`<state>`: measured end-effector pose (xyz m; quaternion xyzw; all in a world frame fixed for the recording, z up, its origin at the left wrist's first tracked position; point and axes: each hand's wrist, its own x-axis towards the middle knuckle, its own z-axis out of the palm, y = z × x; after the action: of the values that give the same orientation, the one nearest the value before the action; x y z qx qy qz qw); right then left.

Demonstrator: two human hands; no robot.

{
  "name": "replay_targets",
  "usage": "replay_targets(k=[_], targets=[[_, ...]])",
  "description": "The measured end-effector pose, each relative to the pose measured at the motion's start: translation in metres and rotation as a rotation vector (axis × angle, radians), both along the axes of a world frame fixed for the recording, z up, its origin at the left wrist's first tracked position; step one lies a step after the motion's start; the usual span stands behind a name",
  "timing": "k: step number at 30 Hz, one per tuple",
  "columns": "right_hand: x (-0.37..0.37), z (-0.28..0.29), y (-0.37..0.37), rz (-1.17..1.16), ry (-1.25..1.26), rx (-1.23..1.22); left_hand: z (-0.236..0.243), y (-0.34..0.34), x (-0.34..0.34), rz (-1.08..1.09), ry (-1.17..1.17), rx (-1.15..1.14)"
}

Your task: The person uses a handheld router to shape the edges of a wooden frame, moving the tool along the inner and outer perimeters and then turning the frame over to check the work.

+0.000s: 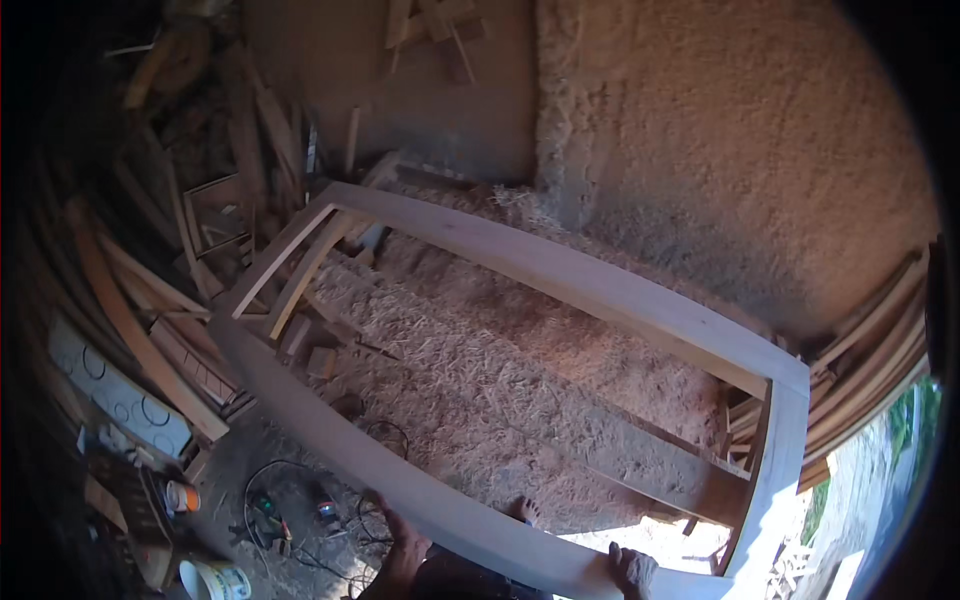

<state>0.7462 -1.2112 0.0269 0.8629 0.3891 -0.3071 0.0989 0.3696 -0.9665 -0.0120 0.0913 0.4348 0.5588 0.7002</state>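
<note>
A large rectangular wooden frame (560, 262), like a door or window frame, stretches across the middle of the view. Its long near rail runs just in front of my body, and the far rail lies toward the wall. My left hand (402, 540) grips the outer edge of the near rail; some of its fingers are hidden by the wood. Farther right, near the sunlit corner, my right hand (632, 572) is closed over the same rail, its knuckles upward. A bare foot (527, 511) shows through the frame's opening.
Wood shavings (450, 340) cover the ground and a long plank (660, 465) beneath the frame. Boards (140, 310) crowd the left side, with more planks (870, 370) at right. Cables, a power tool (268, 520) and a white bucket (215, 580) lie lower left. A rough earthen wall (720, 150) rises behind.
</note>
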Motion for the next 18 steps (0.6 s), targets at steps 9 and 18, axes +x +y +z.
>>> replay_targets(k=[9,18], targets=[[0.095,-0.193,-0.058,0.434,-0.276,0.092,0.025,0.046,0.043,0.067,-0.091,-0.152],[0.059,-0.106,0.03,0.089,-0.173,0.331,-0.02,0.07,0.065,0.071,-0.06,-0.17]])
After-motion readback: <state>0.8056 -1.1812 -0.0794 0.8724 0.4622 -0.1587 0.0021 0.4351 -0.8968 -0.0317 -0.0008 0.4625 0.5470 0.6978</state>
